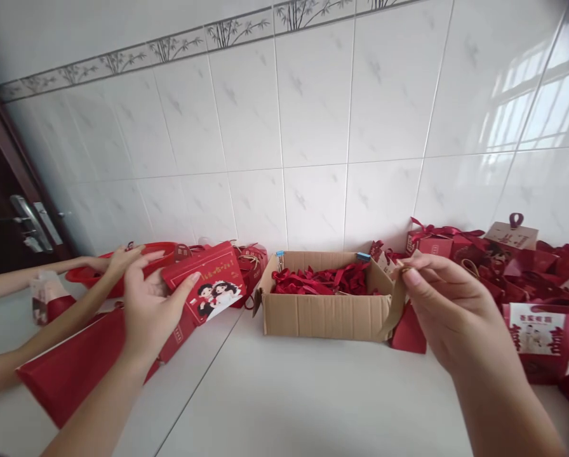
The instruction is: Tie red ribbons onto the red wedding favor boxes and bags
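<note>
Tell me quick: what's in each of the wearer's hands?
Left hand: holding a red box picturing a bride and groom.
Right hand: pinching a gold ribbon.

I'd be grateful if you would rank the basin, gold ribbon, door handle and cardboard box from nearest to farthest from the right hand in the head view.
1. Gold ribbon: pinched in the right hand.
2. Cardboard box: just left of that hand.
3. Basin: farther left, past the box.
4. Door handle: near the picture's left edge.
</note>
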Available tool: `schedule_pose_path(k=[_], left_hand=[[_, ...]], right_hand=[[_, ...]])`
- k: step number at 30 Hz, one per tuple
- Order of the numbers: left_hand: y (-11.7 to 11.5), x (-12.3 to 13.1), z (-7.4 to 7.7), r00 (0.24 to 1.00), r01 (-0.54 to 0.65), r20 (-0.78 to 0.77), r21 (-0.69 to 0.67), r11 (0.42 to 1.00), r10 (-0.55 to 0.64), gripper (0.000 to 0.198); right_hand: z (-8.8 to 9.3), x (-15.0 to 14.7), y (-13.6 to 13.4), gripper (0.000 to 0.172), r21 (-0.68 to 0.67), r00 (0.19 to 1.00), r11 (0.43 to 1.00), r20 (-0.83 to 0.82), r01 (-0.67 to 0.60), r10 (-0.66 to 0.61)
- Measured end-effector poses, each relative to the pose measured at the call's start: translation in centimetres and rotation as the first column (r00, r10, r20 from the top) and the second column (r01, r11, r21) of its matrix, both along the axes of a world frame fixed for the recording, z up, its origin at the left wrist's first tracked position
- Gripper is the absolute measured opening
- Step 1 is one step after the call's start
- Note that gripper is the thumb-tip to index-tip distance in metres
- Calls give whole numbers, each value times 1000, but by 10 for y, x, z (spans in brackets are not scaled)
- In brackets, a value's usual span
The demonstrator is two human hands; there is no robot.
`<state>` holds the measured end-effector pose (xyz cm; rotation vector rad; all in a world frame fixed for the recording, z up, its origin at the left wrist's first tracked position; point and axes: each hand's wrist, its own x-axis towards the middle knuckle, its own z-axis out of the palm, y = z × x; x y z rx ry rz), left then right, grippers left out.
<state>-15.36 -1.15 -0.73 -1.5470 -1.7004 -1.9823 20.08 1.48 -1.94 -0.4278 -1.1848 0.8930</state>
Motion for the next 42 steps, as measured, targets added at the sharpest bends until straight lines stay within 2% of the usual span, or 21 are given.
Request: schedule_pose_path(k=[1,3,5,9,11,13,20,25,29,35,38,40,42], left_hand=[[-8,18,12,995,95,22,60,994,-97,59],[-18,54,31,975,214,35,104,971,-219,59],[-19,88,39,943,328,34,99,940,-332,58],[-6,142,34,805,585,78,60,809,-588,47],[-1,161,29,743,660,107,51,750,-661,40],[1,174,25,719,683,131,53,729,-683,35],[12,184,15,726,677,151,15,736,-671,20],[17,189,9,671,733,89,65,677,-736,14],[14,191,6,703,709,35,39,704,-710,10],[17,189,2,718,695,-89,24,719,-691,6],[23,190,0,685,722,-170,27,691,-709,6],[26,191,-2,646,756,-221,55,652,-730,9],[28,192,-2,617,783,-254,99,614,-745,13]], right_hand=[[0,-1,-3,8,24,998,999,50,-43,42],[2,-4,-11,6,77,980,988,157,-132,119],[4,-8,-20,10,143,962,977,243,-159,121],[8,-13,-29,10,269,945,963,309,19,-105],[9,-14,-27,9,293,931,954,327,61,-160],[8,-14,-23,9,303,926,950,334,71,-176],[3,-15,-15,11,333,920,918,246,215,-305],[-1,-23,-11,13,367,874,883,273,292,-402],[-3,-26,-6,16,395,849,852,255,345,-462],[-2,-27,-3,20,403,860,837,190,371,-473],[-1,-26,-4,19,430,860,809,126,401,-494],[1,-25,-3,28,429,864,797,70,425,-499],[2,-23,-3,38,394,887,835,92,384,-452]])
